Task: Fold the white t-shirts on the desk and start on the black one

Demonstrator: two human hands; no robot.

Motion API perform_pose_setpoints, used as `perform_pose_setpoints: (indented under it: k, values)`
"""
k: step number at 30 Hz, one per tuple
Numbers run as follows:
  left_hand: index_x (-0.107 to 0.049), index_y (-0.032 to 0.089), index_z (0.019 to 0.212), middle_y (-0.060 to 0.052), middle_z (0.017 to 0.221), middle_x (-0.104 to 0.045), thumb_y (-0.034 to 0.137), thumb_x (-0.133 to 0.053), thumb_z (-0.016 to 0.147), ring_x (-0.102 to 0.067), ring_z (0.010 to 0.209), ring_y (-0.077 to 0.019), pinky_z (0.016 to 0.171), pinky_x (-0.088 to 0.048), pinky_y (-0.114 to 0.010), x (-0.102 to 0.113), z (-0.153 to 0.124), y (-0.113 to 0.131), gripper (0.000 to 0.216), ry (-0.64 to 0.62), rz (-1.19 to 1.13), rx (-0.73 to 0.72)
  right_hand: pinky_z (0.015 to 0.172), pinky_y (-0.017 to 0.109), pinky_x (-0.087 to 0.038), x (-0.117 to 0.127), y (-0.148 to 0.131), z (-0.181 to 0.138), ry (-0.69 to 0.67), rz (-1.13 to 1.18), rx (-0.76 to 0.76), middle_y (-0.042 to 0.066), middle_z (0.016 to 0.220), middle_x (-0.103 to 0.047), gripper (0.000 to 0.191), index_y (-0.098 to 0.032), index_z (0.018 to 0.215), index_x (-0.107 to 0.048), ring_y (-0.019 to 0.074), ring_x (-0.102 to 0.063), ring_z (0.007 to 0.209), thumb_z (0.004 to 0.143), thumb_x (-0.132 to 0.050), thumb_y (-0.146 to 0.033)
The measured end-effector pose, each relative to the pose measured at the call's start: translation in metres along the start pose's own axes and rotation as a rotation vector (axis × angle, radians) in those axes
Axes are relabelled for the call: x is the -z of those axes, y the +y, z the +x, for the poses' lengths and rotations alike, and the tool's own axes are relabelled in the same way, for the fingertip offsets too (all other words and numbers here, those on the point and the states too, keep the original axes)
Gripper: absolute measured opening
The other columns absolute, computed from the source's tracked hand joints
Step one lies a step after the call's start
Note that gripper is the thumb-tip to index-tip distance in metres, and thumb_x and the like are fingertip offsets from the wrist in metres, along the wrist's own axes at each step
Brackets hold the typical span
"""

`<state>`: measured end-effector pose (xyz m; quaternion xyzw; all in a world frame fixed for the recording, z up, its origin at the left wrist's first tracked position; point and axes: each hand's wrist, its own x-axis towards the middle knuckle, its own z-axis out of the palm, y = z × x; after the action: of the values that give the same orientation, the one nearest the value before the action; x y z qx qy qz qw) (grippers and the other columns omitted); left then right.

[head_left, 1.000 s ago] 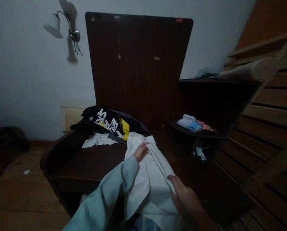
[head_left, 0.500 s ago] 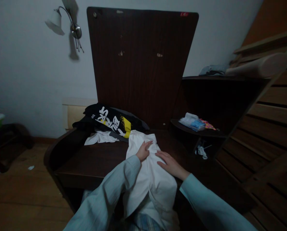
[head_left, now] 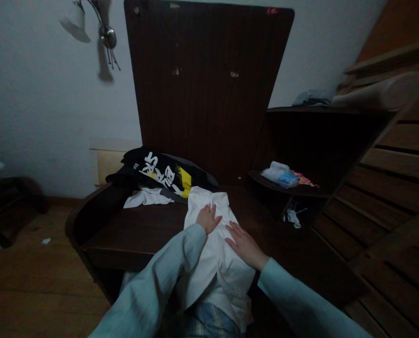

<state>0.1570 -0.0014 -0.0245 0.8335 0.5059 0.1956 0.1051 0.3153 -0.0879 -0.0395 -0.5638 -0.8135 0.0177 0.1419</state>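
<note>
A white cloth garment [head_left: 209,253] lies lengthwise over the dark wooden desk [head_left: 135,230], its near end hanging over the front edge toward my lap. My left hand [head_left: 208,218] rests flat on its upper part, fingers spread. Just to the right, my right hand [head_left: 245,243] lies along the garment's right side with fingers stretched out. Neither hand grips anything. Which kind of garment it is, I cannot tell. Behind it, a black garment with white lettering and a yellow patch [head_left: 160,171] is heaped against the back panel.
Another white cloth [head_left: 148,197] pokes out under the black heap. At right, a corner shelf [head_left: 300,190] bears a blue-and-white plastic pack [head_left: 281,175]. Wooden slats [head_left: 399,183] slope along the right side. A wall lamp [head_left: 107,36] hangs at upper left.
My left hand has spread its fingers and flattened onto the white garment. My right hand has shifted slightly down and left. The camera view has tilted a little downward.
</note>
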Motion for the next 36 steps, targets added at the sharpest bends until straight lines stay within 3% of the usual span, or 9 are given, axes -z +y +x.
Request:
perform_pose_setpoints:
  k: [2, 5, 9, 12, 14, 17, 21, 27, 36]
  values:
    - [-0.030, 0.004, 0.129, -0.021, 0.133, -0.037, 0.040, -0.036, 0.083, -0.031, 0.124, -0.0275, 0.100, -0.026, -0.037, 0.001, 0.000, -0.004, 0.058, 0.026, -0.032, -0.004, 0.104, 0.039, -0.025, -0.002, 0.000, -0.001, 0.028, 0.010, -0.009, 0.015, 0.134, -0.037, 0.051, -0.010, 0.123, -0.045, 0.0235, -0.029, 0.126, 0.084, -0.034, -0.040]
    - [-0.030, 0.007, 0.128, -0.016, 0.120, -0.052, 0.028, -0.031, 0.086, -0.049, 0.109, -0.0198, 0.091, -0.036, -0.030, 0.004, 0.000, -0.012, 0.047, 0.130, -0.160, 0.083, 0.101, 0.038, -0.029, 0.000, 0.001, -0.001, 0.075, 0.056, -0.012, 0.014, 0.130, -0.043, 0.046, -0.012, 0.118, -0.049, 0.0226, -0.034, 0.123, 0.084, -0.036, -0.040]
    - [-0.051, 0.012, 0.109, -0.011, 0.105, -0.059, 0.012, -0.040, 0.077, -0.053, 0.099, -0.0181, 0.085, -0.039, -0.027, 0.017, -0.006, -0.027, 0.033, 0.253, -0.151, 0.264, 0.086, 0.030, -0.040, 0.019, 0.010, 0.014, 0.094, 0.135, -0.036, 0.009, 0.103, -0.060, 0.030, -0.017, 0.093, -0.059, 0.0183, -0.053, 0.099, 0.084, -0.036, -0.034]
    - [-0.056, 0.015, 0.096, -0.010, 0.101, -0.057, 0.015, -0.048, 0.073, -0.051, 0.098, -0.0209, 0.083, -0.040, -0.029, 0.029, -0.017, -0.040, 0.025, 0.365, -0.027, 0.354, 0.070, 0.025, -0.041, 0.031, 0.020, 0.038, 0.081, 0.119, -0.163, 0.006, 0.080, -0.060, 0.024, -0.018, 0.072, -0.057, 0.0150, -0.056, 0.076, 0.082, -0.041, -0.032]
    - [-0.056, 0.016, 0.094, -0.010, 0.100, -0.055, 0.023, -0.052, 0.073, -0.051, 0.096, -0.0225, 0.079, -0.040, -0.030, 0.037, -0.025, -0.049, 0.022, 0.402, 0.038, 0.428, 0.061, 0.023, -0.038, 0.033, 0.026, 0.053, 0.071, 0.097, -0.298, 0.005, 0.076, -0.060, 0.022, -0.017, 0.069, -0.055, 0.0141, -0.055, 0.069, 0.080, -0.046, -0.034]
    - [-0.057, 0.016, 0.085, -0.009, 0.094, -0.057, 0.035, -0.054, 0.073, -0.053, 0.090, -0.0217, 0.072, -0.041, -0.028, 0.045, -0.034, -0.062, 0.023, 0.322, 0.045, 0.512, 0.053, 0.021, -0.031, 0.025, 0.031, 0.065, 0.069, 0.058, -0.421, 0.004, 0.075, -0.060, 0.020, -0.018, 0.071, -0.054, 0.0139, -0.054, 0.066, 0.078, -0.048, -0.036]
    - [-0.056, 0.018, 0.074, -0.004, 0.082, -0.061, 0.034, -0.048, 0.079, -0.056, 0.079, -0.0153, 0.065, -0.039, -0.023, 0.050, -0.038, -0.068, 0.018, 0.192, 0.009, 0.449, 0.050, 0.020, -0.027, 0.015, 0.034, 0.066, 0.110, 0.100, -0.395, 0.002, 0.072, -0.061, 0.019, -0.020, 0.071, -0.054, 0.0122, -0.053, 0.064, 0.081, -0.045, -0.033]
    - [-0.057, 0.019, 0.075, -0.004, 0.085, -0.063, 0.029, -0.045, 0.081, -0.057, 0.080, -0.0150, 0.063, -0.036, -0.023, 0.050, -0.038, -0.064, 0.017, 0.192, 0.012, 0.448, 0.049, 0.020, -0.026, 0.010, 0.040, 0.065, 0.156, 0.186, -0.389, 0.001, 0.066, -0.059, 0.020, -0.020, 0.067, -0.052, 0.0117, -0.051, 0.058, 0.080, -0.044, -0.033]
    - [-0.056, 0.017, 0.077, -0.005, 0.083, -0.063, 0.026, -0.042, 0.082, -0.057, 0.076, -0.0140, 0.060, -0.036, -0.022, 0.053, -0.037, -0.068, 0.017, 0.264, -0.113, 0.541, 0.053, 0.021, -0.034, 0.003, 0.051, 0.069, 0.325, 0.417, -0.381, 0.000, 0.057, -0.055, 0.019, -0.020, 0.055, -0.045, 0.0126, -0.051, 0.056, 0.072, -0.045, -0.029]
